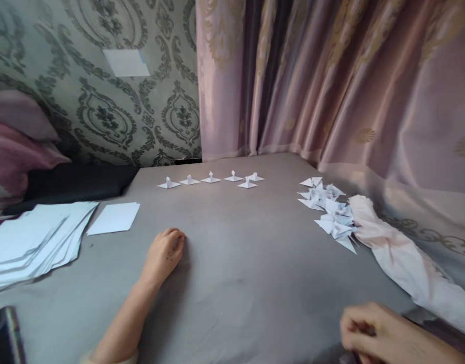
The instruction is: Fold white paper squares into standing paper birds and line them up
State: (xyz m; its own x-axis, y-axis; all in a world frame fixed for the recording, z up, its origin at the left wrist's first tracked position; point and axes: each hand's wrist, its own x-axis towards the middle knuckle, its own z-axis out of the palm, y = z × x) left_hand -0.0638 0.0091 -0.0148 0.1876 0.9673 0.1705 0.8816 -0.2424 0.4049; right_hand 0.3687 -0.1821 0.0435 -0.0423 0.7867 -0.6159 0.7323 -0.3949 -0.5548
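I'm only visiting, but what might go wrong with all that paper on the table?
A forward sweep of the left hand might knock the row of small folded pieces.

The heaped folded pieces lie right by the pale rolled cloth, which could crush them if it shifts.

The sheet stack is fanned unevenly and may slide.

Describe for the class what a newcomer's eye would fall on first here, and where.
Probably the small, pointed, folded white-paper figures in a loose row near the far edge of the grey cloth-covered table. Next, perhaps, the jumbled cluster of folded white-paper shapes at the right, beside a long roll of pale fabric. The glossy pink curtain with gold motifs also stands out, behind the table at upper right.
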